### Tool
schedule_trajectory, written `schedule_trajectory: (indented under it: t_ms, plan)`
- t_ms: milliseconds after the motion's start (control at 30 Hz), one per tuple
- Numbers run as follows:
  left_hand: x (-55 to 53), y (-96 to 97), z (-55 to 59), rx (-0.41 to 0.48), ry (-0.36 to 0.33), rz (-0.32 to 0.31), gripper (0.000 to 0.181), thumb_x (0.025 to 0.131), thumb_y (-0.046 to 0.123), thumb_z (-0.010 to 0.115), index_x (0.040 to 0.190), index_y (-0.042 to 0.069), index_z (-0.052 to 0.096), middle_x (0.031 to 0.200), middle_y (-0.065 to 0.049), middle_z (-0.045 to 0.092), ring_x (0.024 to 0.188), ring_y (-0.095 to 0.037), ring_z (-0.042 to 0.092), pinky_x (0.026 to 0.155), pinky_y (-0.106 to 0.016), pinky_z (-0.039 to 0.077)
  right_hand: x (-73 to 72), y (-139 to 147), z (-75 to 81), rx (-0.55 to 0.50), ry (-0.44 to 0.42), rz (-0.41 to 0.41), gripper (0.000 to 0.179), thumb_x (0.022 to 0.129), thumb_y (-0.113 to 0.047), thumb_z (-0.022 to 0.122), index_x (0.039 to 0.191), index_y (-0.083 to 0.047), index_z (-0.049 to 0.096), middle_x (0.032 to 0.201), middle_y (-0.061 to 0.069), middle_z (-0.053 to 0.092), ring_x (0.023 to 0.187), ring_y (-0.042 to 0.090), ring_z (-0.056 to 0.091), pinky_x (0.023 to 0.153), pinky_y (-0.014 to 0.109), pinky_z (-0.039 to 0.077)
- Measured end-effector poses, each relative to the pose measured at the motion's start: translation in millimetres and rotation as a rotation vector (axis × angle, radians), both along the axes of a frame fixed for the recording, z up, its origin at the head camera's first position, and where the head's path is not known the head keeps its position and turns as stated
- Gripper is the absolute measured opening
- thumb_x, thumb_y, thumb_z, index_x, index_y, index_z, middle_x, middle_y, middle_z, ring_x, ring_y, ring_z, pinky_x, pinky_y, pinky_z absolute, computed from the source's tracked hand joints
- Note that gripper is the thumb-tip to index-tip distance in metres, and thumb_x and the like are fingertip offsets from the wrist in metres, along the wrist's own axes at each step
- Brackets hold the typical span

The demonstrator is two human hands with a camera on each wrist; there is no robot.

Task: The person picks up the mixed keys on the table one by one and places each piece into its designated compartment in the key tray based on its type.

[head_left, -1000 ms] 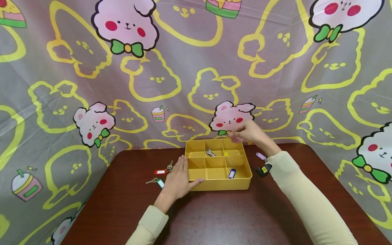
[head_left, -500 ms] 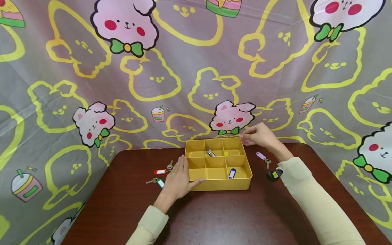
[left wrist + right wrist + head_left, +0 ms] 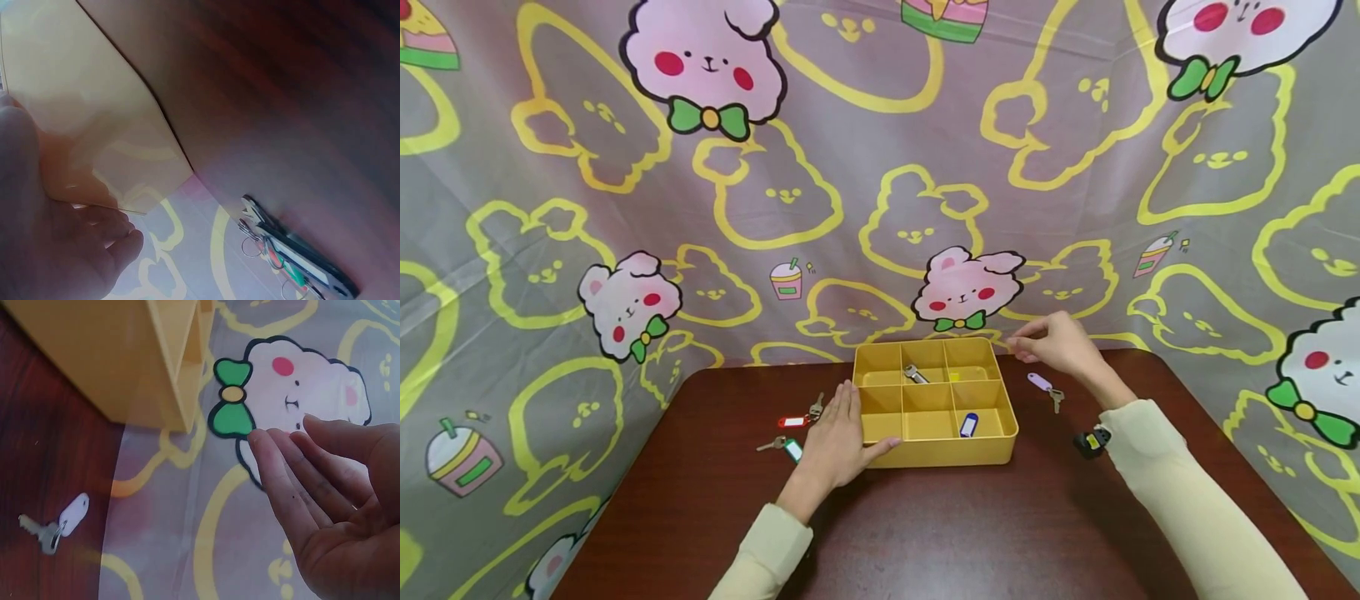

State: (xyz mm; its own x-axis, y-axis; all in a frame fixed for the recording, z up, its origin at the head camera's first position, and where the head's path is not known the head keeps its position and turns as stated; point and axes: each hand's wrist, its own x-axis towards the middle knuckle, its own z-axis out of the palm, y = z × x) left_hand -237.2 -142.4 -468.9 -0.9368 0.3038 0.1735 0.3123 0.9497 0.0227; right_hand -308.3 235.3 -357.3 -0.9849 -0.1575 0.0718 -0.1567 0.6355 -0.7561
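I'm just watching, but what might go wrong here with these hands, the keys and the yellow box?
The left hand rests against the yellow compartment box, so a hard push might slide it.
The red key tag and green key tag lie close beside that hand; shifting it outward could knock them.
The right hand hovers near the lavender-tagged key; a careless grab might nudge it away.

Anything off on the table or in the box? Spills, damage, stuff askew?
No spill or visible damage; the yellow box sits level. Only mild oddity: red-tagged and green-tagged keys lie loose to its left, a purple-tagged key to its right, at mixed angles, while a blue tag sits in a compartment.
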Motion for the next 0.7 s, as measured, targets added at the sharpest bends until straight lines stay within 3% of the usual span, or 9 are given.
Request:
schedule_trajectory:
  t_ms: [167, 300, 433, 700]
  plan:
    - [0.1, -0.5, -1.3, 0.0, 0.008, 0.001, 0.121, 0.093, 0.089, 0.032, 0.161, -0.011, 0.026, 0.169, -0.03, 0.029, 0.161, -0.037, 0.03, 0.129, -0.045, 0.035, 2.7, 7.6, -6.1, 0.086, 0.046, -0.043, 0.03, 0.098, -0.027, 0.076, 0.111, -0.001, 0.081, 0.092, 0.014, 0.083, 0.074, 0.01, 0.077, 0.066, 0.022, 0.058]
    - [-0.2, -1.0, -1.9, -0.003, 0.009, 0.001, 0.122, 0.092, 0.09, 0.03, 0.161, -0.01, 0.026, 0.169, -0.03, 0.029, 0.161, -0.037, 0.031, 0.129, -0.045, 0.035, 5.0, 12.8, -10.8, 0.149, 0.088, -0.065, 0.028, 0.097, -0.029, 0.076, 0.108, -0.004, 0.083, 0.084, 0.007, 0.082, 0.075, 0.015, 0.077, 0.062, 0.026, 0.05]
    - [-0.4, -1.2, -2.0, -0.002, 0.011, 0.002, 0.122, 0.092, 0.09, 0.03, 0.161, -0.01, 0.027, 0.169, -0.03, 0.029, 0.16, -0.037, 0.031, 0.129, -0.045, 0.035, 6.8, 17.6, -15.0, 0.182, 0.133, -0.063, 0.026, 0.097, -0.026, 0.076, 0.105, -0.002, 0.083, 0.082, 0.008, 0.082, 0.077, 0.021, 0.077, 0.065, 0.029, 0.05]
    - [-1.1, -0.8, -0.9, 0.028, -0.006, 0.0, 0.121, 0.093, 0.089, 0.036, 0.162, -0.01, 0.024, 0.17, -0.03, 0.026, 0.161, -0.038, 0.029, 0.13, -0.046, 0.034, 6.9, 26.0, -24.9, 0.229, 0.169, -0.068, 0.022, 0.097, -0.021, 0.075, 0.104, -0.002, 0.083, 0.087, 0.01, 0.081, 0.068, 0.012, 0.067, 0.061, 0.027, 0.049]
